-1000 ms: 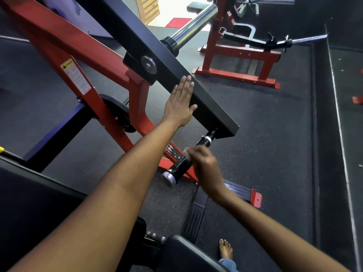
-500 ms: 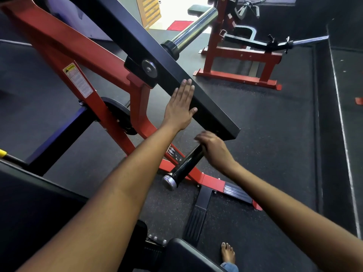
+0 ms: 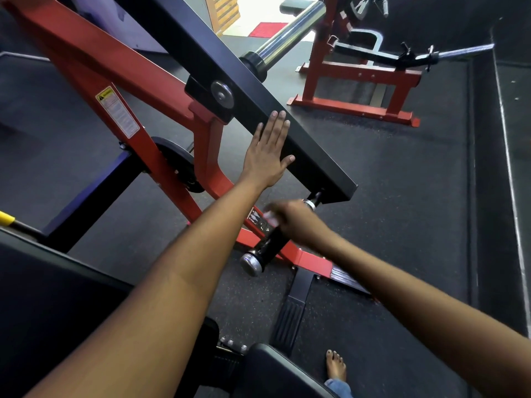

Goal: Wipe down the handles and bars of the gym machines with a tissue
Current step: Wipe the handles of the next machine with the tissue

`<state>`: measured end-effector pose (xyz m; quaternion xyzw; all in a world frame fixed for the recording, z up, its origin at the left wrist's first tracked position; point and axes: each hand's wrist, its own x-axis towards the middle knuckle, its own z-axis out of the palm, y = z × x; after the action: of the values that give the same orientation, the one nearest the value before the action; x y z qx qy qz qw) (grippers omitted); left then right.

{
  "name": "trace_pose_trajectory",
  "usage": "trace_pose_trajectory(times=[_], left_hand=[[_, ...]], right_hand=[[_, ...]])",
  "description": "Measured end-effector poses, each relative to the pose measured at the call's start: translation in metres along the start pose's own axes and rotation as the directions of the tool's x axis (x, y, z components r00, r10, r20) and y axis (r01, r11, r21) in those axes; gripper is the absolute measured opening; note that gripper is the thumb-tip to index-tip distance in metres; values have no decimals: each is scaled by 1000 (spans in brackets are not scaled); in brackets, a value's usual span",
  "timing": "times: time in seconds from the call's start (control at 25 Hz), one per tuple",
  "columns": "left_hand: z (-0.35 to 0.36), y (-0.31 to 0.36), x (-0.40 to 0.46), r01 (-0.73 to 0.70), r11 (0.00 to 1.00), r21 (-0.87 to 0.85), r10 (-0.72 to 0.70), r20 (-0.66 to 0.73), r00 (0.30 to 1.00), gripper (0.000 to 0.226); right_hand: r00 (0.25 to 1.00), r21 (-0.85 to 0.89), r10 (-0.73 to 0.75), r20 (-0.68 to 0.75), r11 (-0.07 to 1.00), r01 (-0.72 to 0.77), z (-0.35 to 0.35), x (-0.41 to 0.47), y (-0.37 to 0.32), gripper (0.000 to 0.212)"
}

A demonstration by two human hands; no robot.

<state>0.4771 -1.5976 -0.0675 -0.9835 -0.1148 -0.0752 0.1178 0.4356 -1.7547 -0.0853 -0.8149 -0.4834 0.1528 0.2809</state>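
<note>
A black lever arm (image 3: 310, 156) of a red-framed gym machine slants down to the right. My left hand (image 3: 268, 156) lies flat against its side, fingers straight. Below its end a black handle (image 3: 265, 248) with a chrome end cap (image 3: 250, 264) sticks out toward me. My right hand (image 3: 293, 218) is wrapped over the upper part of that handle, blurred by motion. A bit of white tissue (image 3: 270, 216) shows at its fingers.
A chrome weight sleeve (image 3: 290, 33) juts from the arm toward the back. Another red machine (image 3: 356, 90) stands at the back right. A black seat pad (image 3: 275, 374) and my bare foot (image 3: 336, 366) are at the bottom. A raised ledge (image 3: 502, 139) runs along the right.
My right hand slid up the handle toward the arm's end, then back down to the middle. My left hand stayed flat on the arm.
</note>
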Motion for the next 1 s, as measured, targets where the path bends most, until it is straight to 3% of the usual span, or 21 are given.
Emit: trace_pose_trajectory(times=[0.08, 0.12, 0.24, 0.28, 0.4, 0.48, 0.56, 0.6, 0.64, 0.68, 0.72, 0.76, 0.8, 0.84, 0.88, 0.96, 1.0], left_hand=[[-1, 0, 0, 9, 1000, -6, -9, 3, 1000, 78], [-1, 1, 0, 10, 1000, -5, -10, 4, 1000, 78], [-1, 2, 1, 9, 1000, -11, -9, 5, 1000, 77], [-1, 2, 1, 10, 1000, -17, -10, 6, 1000, 77], [-1, 2, 0, 11, 1000, -27, -11, 7, 1000, 77], [0, 1, 1, 10, 1000, -23, -10, 7, 1000, 77], [1, 0, 1, 8, 1000, -24, -8, 8, 1000, 76], [2, 0, 1, 8, 1000, -25, -7, 10, 1000, 77], [3, 1, 2, 8, 1000, -25, -8, 9, 1000, 77], [4, 1, 2, 11, 1000, -24, -11, 6, 1000, 77], [5, 2, 2, 13, 1000, -24, -13, 3, 1000, 77], [5, 2, 3, 14, 999, -29, -13, 4, 1000, 77], [4, 2, 3, 13, 999, -35, -13, 5, 1000, 77], [4, 2, 3, 12, 999, -37, -12, 7, 1000, 77], [4, 2, 3, 9, 999, -36, -9, 10, 1000, 77], [4, 2, 2, 3, 999, -45, -2, 16, 1000, 78], [4, 3, 2, 4, 999, -48, -3, 16, 1000, 78]], right_hand=[[952, -121, 304, -43, 944, -307, -7, 23, 23, 22], [936, -149, 351, 9, 926, -346, -1, 29, 22, 21], [975, -54, 140, 174, 990, -132, 35, 13, -20, 17], [990, 48, 50, 134, 997, -57, 43, -2, -33, 16], [977, 253, -133, -165, 952, 172, 49, -43, -40, 23], [937, 252, -247, -247, 917, 308, 50, -70, -28, 31], [912, 179, -292, -288, 919, 350, 53, -96, 0, 37], [920, 182, -208, -333, 943, 279, 51, -105, 14, 39], [913, 238, -20, -407, 963, 128, 47, -108, 27, 38], [840, 354, 245, -485, 933, -68, 42, -102, 39, 33], [713, 491, 502, -490, 835, -250, 33, -85, 48, 27], [594, 663, 718, -364, 647, -376, 25, -62, 56, 24], [505, 826, 850, -153, 390, -406, 22, -37, 63, 21], [468, 923, 883, 51, 138, -360, 20, -13, 65, 15], [434, 948, 882, 183, -40, -317, 20, 3, 63, 10], [394, 918, 863, 317, -175, -356, 30, 11, 51, 25], [427, 902, 828, 363, -197, -385, 34, 5, 37, 29]])
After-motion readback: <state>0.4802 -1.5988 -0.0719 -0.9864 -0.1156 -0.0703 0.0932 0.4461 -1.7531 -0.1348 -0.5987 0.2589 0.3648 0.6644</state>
